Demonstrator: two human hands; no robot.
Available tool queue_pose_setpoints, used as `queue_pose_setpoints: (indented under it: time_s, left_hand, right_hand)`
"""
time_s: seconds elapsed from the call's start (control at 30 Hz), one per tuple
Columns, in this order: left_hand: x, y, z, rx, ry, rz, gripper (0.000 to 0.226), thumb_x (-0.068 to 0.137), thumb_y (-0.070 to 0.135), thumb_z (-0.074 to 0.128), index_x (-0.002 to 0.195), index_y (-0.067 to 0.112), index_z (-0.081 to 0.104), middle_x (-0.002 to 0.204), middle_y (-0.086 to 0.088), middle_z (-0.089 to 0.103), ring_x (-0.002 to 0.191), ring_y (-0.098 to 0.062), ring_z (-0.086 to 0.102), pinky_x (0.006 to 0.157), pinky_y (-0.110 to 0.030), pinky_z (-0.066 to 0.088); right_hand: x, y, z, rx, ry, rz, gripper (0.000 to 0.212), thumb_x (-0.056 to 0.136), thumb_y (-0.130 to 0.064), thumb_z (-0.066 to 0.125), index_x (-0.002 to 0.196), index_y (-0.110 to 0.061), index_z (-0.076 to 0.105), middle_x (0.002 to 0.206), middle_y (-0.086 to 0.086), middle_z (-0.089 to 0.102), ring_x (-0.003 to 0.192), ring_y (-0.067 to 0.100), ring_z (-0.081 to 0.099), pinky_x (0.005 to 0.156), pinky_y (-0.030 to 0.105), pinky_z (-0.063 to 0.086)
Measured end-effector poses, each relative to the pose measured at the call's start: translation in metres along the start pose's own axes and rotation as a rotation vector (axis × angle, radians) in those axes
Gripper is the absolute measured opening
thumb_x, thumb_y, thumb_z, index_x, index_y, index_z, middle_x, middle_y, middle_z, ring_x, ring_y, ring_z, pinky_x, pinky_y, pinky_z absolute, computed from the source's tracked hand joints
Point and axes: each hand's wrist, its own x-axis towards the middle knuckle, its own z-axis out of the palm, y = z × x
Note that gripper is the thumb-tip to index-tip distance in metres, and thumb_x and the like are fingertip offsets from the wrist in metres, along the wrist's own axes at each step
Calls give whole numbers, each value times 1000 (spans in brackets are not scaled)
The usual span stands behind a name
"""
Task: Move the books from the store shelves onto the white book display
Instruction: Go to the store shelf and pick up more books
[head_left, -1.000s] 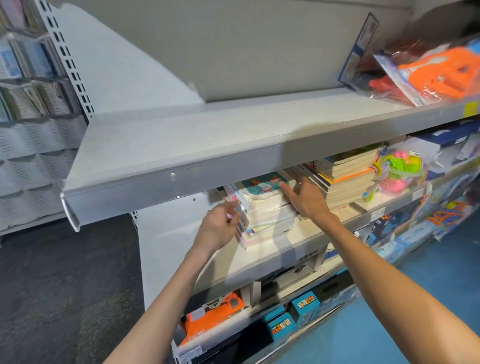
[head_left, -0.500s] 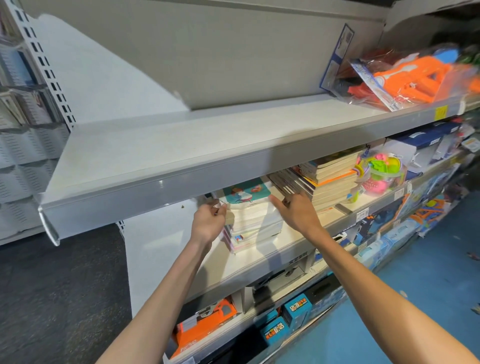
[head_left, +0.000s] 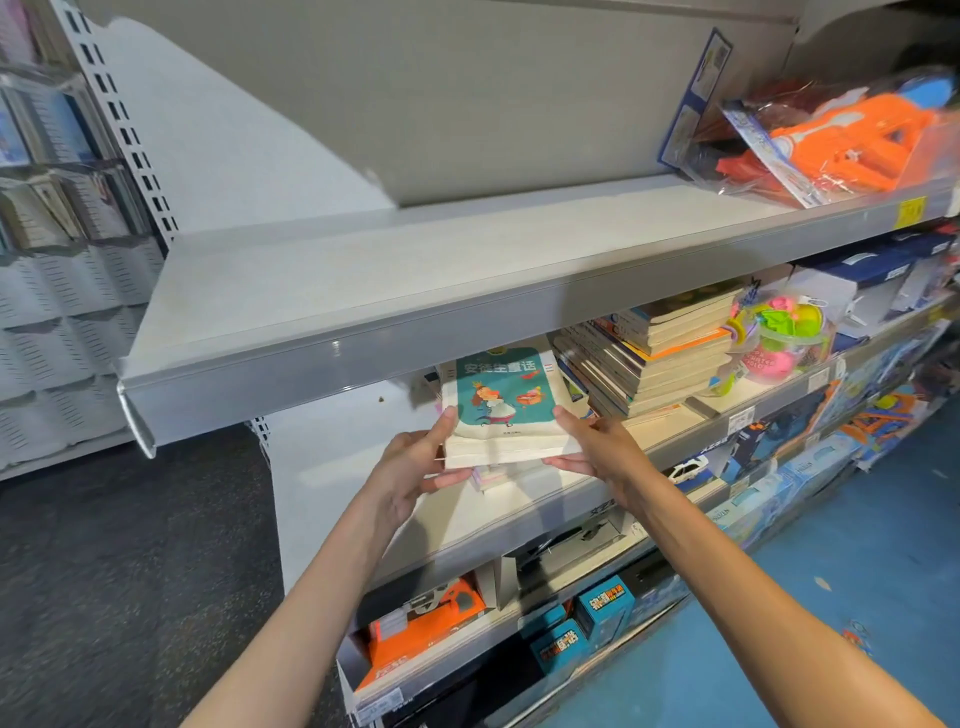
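While both the left hand (head_left: 410, 462) and right hand (head_left: 597, 447) clamp the book stack (head_left: 501, 415) at 9 and 3 o'clock, support underneath; loose, moderately heavy paperbacks may slide.

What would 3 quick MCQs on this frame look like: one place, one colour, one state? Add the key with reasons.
1. Where is the taller pile of books?
A. right of the held stack
B. on the floor
C. on the top shelf

2. Cover colour of the top book in the held stack of books?
A. red
B. teal
C. black

3. How is that stack held?
A. left hand only
B. right hand only
C. both hands

Key: 1 A, it sits on the same shelf to the right. 2 B, the cover is teal. 3 C, the left hand and right hand grip opposite sides.
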Motion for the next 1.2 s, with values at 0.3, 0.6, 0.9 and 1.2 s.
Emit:
queue_pose_setpoints:
  time_s: [0.3, 0.6, 0.9, 1.2]
  left_hand:
    - [-17, -33, -25, -171, -288, -156, 47, 87, 42, 68, 126, 15, 66, 123, -10, 72, 111, -30, 70, 84, -50, 61]
    - [-40, -47, -11, -136, -231, -13, 45, 91, 26, 67, 133, 15, 61, 124, -13, 72, 108, -31, 71, 82, -39, 62]
    - [-108, -82, -64, -188, -15, -103, 38, 98, 30, 59, 131, 12, 62, 126, -15, 70, 114, -33, 69, 85, -40, 62]
    - [-179, -111, -173, -293, 166, -121, 36, 101, 28, 56, 129, 8, 65, 125, -17, 70, 110, -36, 70, 67, -34, 63]
  right_hand:
    - [-31, 27, -25, 72, -249, 184, 65, 83, -27, 79, 131, 5, 49, 113, 13, 75, 103, 28, 73, 83, 38, 61]
    - [-59, 60, -1, -8, -209, 47, 72, 76, -51, 80, 138, -24, 53, 117, -8, 74, 102, 12, 73, 93, 40, 58]
    - [-85, 117, 39, 14, -373, -53, 60, 83, -41, 77, 136, -22, 56, 121, -13, 71, 111, 7, 67, 88, 19, 52]
    - [-117, 150, 148, -66, -555, 88, 44, 84, -40, 76, 124, -31, 60, 104, -26, 72, 91, -14, 65, 68, 6, 49]
